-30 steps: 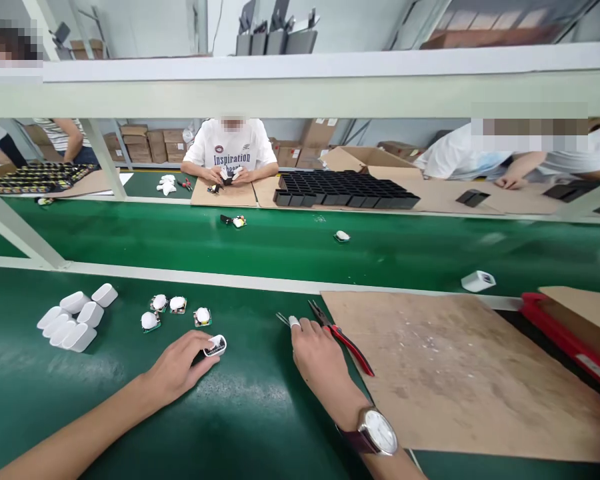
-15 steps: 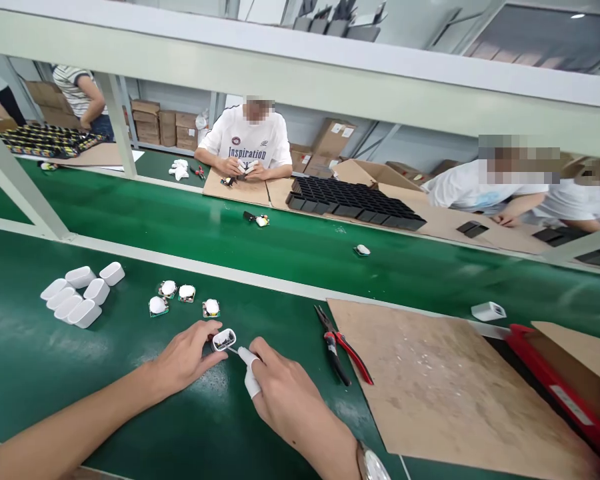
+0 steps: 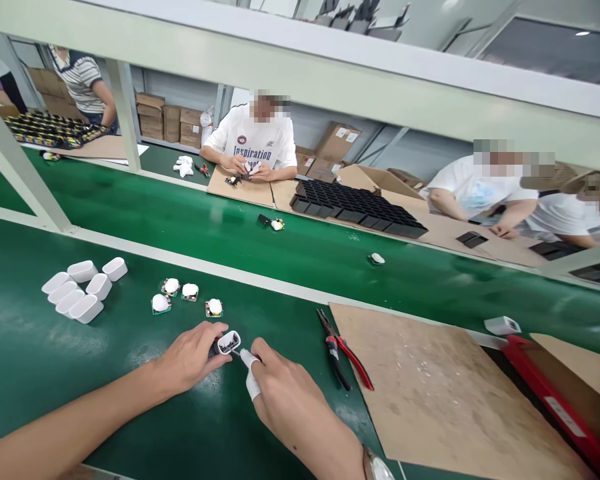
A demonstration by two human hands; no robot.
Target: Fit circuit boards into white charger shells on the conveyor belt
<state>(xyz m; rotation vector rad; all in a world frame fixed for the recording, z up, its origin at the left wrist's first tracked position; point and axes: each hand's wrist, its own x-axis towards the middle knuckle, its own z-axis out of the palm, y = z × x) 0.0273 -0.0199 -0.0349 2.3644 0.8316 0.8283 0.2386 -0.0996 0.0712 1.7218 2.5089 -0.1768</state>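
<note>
My left hand grips a small white plastic housing between thumb and fingers, its open end facing up. Dark parts show inside the housing. In my right hand, closed, is a thin metal-tipped tool whose tip touches the housing's rim or enters it; which, I cannot tell. The tool's handle is hidden in the hand. A white cover wraps one right finger. Beyond my hands lie several small circuit boards topped with white material, and to the left several white housings.
Red-and-black pliers lie beside a brown board on the right. Behind a pale rail, a green conveyor belt carries circuit boards and a white housing. Co-workers sit across it, near black trays. A red-edged box stands far right.
The pieces on the conveyor belt have moved to the right. My hands keep hold of the housing and the tool, with the housing turned or tilted slightly. The view has shifted a little.
</note>
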